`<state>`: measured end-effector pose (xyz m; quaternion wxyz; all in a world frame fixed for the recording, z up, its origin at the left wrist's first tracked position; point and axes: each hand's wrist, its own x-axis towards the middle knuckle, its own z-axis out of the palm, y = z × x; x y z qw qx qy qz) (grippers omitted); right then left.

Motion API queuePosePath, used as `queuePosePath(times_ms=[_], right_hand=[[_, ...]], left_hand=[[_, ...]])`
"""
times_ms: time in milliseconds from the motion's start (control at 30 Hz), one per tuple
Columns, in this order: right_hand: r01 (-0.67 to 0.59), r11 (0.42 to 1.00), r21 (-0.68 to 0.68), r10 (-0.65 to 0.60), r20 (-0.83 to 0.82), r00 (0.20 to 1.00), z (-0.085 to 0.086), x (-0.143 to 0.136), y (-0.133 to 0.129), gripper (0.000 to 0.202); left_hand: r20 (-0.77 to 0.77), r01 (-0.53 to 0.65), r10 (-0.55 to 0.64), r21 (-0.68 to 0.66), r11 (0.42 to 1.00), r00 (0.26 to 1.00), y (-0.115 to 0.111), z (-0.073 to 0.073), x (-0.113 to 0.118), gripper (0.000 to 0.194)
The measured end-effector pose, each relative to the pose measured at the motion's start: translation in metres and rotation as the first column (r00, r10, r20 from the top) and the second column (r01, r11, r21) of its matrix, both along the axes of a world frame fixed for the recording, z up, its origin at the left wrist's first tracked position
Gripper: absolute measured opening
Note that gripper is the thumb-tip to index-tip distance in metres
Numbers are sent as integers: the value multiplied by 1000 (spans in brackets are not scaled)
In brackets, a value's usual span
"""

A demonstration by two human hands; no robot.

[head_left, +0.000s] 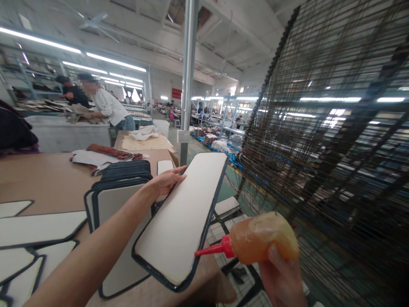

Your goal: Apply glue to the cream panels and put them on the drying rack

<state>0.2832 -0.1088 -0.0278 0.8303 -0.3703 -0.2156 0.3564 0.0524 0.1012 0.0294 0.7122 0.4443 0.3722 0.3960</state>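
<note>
A long white panel [183,217] with rounded corners and a dark edge is held up at a slant. My left hand [168,181] grips its upper left edge, thumb on the white face, the other fingers partly hidden behind it. On the right, my right hand [283,273] is wrapped round a squeeze bottle [263,238] of amber liquid. The bottle's red nozzle [214,248] points left, its tip at the panel's lower right edge. Behind my left forearm, a stack of similar dark-edged panels [123,175] stands on the brown table [57,179].
More dark-edged panels [38,228] lie at the left. Reddish-brown material [110,152] rests on white cloth farther back. A large wire rack [319,128] rises on the right. Two people stand beyond a white bin [67,132]. A metal post [188,64] stands ahead.
</note>
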Motion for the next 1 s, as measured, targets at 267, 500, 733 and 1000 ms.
queuePosePath(times_ms=[267,500,733,1000], right_hand=[[-23,1000,20,22,36,999,-7,2,-1,46],[-159,987,4,158,110,981,-42,14,-7,48],[-8,998,58,0,131,991,2,1,4,52],[27,991,129,-54,207,977,31,5,23,41]], left_hand=[[-50,-40,39,-6,999,998,6,2,2,79],[-32,-66,66,3,998,997,12,-2,3,87],[-41,-85,85,15,996,995,13,-3,2,83],[-49,-65,67,26,998,997,10,1,4,77]])
